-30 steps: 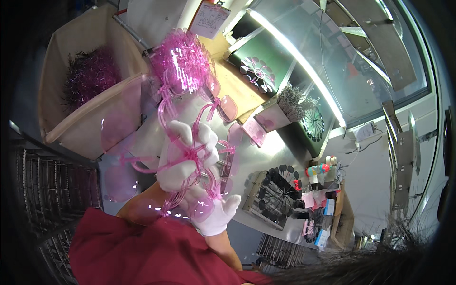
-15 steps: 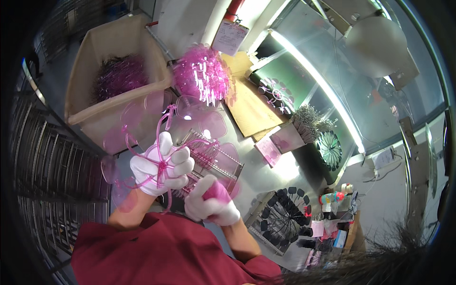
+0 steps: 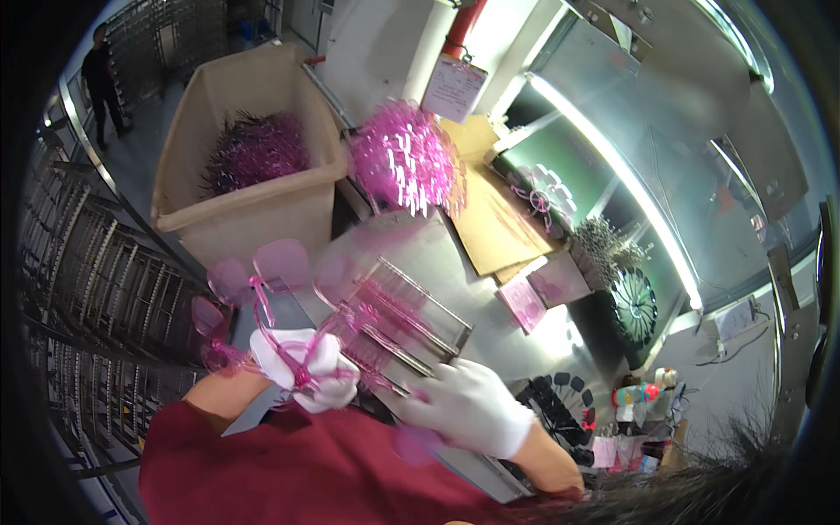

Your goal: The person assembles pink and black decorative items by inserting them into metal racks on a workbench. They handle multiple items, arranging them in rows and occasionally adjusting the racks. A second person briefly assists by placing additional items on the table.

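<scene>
In a white glove, my left hand (image 3: 319,381) is closed around the hub of a branched, see-through pink plastic piece (image 3: 264,306). Its thin arms spread out and end in rounded, lens-like discs (image 3: 280,264). My right hand (image 3: 477,409), also gloved in white, is at the near right corner of a wire-sided metal rack (image 3: 424,308). Its fingers point left and are blurred, so whether they hold anything is unclear. Pink pieces (image 3: 372,319) lie in or across the rack. A blurred pink disc (image 3: 416,444) shows just below my right fingers.
A large beige bin (image 3: 254,214) holds dark and pink strands. Beside it stands a heap of shiny pink pieces (image 3: 404,162). Cardboard (image 3: 490,232) lies on the metal table (image 3: 455,306). Black disc-tipped pieces (image 3: 560,407) are at right, racks (image 3: 114,289) at left. A person (image 3: 103,83) stands far left.
The view has shifted, and the bin and rack appear farther right. My right hand has moved right, away from my left. My left hand still grips the pink piece, now tilted. A person has come into view.
</scene>
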`<state>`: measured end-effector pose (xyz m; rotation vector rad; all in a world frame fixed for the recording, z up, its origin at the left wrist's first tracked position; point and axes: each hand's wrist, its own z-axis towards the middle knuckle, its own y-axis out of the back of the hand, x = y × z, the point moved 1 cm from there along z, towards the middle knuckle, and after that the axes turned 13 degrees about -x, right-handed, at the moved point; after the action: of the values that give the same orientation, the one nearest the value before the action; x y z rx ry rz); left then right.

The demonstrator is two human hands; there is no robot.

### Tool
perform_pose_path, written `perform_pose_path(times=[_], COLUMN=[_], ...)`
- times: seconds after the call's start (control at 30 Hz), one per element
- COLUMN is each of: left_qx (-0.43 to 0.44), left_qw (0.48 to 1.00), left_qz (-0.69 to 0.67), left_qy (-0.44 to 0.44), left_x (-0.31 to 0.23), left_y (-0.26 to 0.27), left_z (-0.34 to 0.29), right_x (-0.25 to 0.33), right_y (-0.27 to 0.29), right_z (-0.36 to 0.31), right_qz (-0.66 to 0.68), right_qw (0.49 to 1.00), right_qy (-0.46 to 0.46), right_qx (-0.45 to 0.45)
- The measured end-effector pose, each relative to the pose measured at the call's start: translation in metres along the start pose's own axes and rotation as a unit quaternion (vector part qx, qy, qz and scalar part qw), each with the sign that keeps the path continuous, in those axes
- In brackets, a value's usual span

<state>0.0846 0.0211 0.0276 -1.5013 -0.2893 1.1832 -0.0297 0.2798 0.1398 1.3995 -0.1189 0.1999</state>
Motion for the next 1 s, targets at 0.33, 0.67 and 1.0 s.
perform_pose_path(times=[0.33, 0.67, 1.0], left_qx=[0.104, -0.103, -0.275], left_qw=[0.945, 0.831, 0.881], left_qz=[0.266, 0.483, 0.369], left_qy=[0.158, 0.256, -0.11], left_x=[-0.014, -0.045, -0.035], left_y=[0.016, 0.014, 0.046], left_z=[0.015, 0.002, -0.013], right_x=[-0.008, -0.028, 0.004], right_y=[0.0, 0.034, -0.019], right_z=[0.045, 0.091, 0.05], right_qz=[0.309, 0.391, 0.148], right_qw=[0.95, 0.901, 0.967], right_qy=[0.002, -0.186, -0.047], right_qx=[0.054, 0.023, -0.203])
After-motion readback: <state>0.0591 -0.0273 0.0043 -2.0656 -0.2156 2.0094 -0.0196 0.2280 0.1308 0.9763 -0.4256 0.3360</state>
